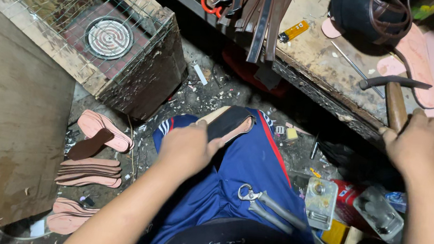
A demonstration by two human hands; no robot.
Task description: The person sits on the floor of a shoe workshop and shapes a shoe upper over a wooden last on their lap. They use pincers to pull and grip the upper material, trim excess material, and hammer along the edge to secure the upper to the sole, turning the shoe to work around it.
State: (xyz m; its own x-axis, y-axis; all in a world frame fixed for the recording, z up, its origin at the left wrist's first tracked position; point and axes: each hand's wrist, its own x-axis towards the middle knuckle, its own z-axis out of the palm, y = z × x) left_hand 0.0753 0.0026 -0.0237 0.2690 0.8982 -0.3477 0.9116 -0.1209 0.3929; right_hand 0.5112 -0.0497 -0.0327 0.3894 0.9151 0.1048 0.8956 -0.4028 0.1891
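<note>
My left hand [186, 148] grips a pink shoe sole with a dark strap across it [230, 122], held against my knee in blue trousers [233, 172]. My right hand [423, 146] is closed around the wooden handle of a hammer [396, 98], whose dark metal head points left over the workbench edge. A pair of metal pliers [267, 202] lies on my lap between the two hands.
A worn workbench [315, 51] at the top carries dark leather strips [256, 8], pink soles [422, 63] and a dark shoe upper [370, 14]. A wire-topped box with a round coil [108, 38] stands left. Stacks of pink soles [91, 170] lie on the littered floor.
</note>
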